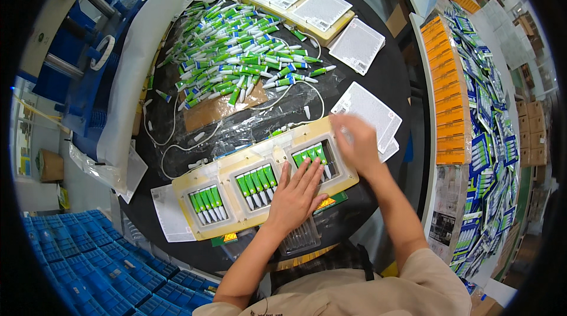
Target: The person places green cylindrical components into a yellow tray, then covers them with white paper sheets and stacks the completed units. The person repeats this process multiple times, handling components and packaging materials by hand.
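The person's left hand (295, 193) lies flat across the right-hand compartment of a cream tray (313, 131), its fingers straight and slightly apart, with tubes (319, 152) under and just beyond the fingertips. The right hand (357, 140), blurred, is at the tray's far right corner; whether it grips anything cannot be told.

Green-and-white tubes stand in rows in all three compartments, white caps toward the person, their long axes leaning a little rightward at the near end. The tray's own long axis runs slantwise, its right end farther from the body (fisheye bending considered).

A strip of black worktop (355, 211) shows between the tray's right end and the rounded rim. White cards (367, 108) lie just past the right hand, a white card (169, 212) sits by the left end, and a tube pile (236, 50) spreads beyond.
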A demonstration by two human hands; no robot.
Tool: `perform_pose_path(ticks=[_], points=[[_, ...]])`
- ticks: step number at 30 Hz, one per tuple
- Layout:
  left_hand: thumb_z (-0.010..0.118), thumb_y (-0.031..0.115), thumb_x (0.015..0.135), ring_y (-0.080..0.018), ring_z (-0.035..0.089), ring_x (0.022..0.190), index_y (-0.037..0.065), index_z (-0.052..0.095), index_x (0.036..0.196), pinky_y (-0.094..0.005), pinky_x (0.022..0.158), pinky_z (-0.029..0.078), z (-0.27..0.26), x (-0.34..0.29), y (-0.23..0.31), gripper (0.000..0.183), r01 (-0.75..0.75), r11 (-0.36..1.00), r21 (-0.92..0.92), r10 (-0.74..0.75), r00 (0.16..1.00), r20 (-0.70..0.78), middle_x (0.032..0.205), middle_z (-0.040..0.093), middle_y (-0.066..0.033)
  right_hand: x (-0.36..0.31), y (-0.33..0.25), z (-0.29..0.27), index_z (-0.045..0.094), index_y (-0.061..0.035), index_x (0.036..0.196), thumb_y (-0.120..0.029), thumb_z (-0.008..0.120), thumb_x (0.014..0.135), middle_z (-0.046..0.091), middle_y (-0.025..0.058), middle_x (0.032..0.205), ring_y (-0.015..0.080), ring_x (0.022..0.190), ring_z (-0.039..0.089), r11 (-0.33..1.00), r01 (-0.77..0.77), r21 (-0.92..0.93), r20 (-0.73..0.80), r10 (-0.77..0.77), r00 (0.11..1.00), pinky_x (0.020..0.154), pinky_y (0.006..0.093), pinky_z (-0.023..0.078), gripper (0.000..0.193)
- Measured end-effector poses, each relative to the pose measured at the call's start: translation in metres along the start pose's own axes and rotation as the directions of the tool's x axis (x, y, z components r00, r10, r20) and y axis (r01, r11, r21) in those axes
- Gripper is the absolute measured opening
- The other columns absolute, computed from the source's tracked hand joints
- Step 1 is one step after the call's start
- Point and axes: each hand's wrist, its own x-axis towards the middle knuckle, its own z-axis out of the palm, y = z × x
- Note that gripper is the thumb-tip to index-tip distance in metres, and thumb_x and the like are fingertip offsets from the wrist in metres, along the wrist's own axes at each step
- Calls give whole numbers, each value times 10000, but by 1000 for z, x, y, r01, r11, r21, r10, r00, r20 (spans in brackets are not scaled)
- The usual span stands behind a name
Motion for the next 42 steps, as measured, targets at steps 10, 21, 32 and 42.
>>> perform_pose_path(ticks=[10, 21, 32, 42], points=[[551, 527, 986, -272, 320, 1505, 142, 416, 1543, -589, 1239, 164, 3, 4, 1, 691, 16, 986, 165, -44, 986, 162, 1614, 385, -54, 105, 90, 34, 670, -21, 1051, -126, 722, 861, 630, 106, 980, 323, 949, 606, 853, 146, -501, 164, -71, 984, 798, 427, 503, 223], [527, 529, 996, -260, 318, 1505, 124, 490, 1495, -578, 1241, 168, 5, 8, -3, 643, -34, 988, 152, 14, 991, 132, 1599, 409, -42, -80, -33, -25, 724, -11, 1021, -11, 762, 815, 670, 121, 913, 301, 825, 658, 977, -12, -211, 80, 29, 996, 710, 371, 544, 209], [543, 515, 993, -271, 344, 1492, 93, 457, 1509, -580, 1238, 174, 2, 9, -3, 672, -21, 994, 112, 4, 988, 153, 1595, 414, -53, -80, -36, 8, 715, -10, 1106, -41, 721, 840, 626, 127, 1047, 296, 922, 596, 952, 20, -306, 57, -3, 998, 809, 425, 504, 268], [680, 199, 947, -325, 525, 1353, 69, 536, 1433, -506, 1143, 370, -51, -63, -36, 524, 293, 946, 137, -212, 881, -423, 1454, 563, -148, -27, 39, -70, 465, -76, 1491, -390, 869, 744, 410, 231, 1542, 405, 1447, 361, 791, -155, -592, 142, 292, 946, 1154, 519, 356, 906]])
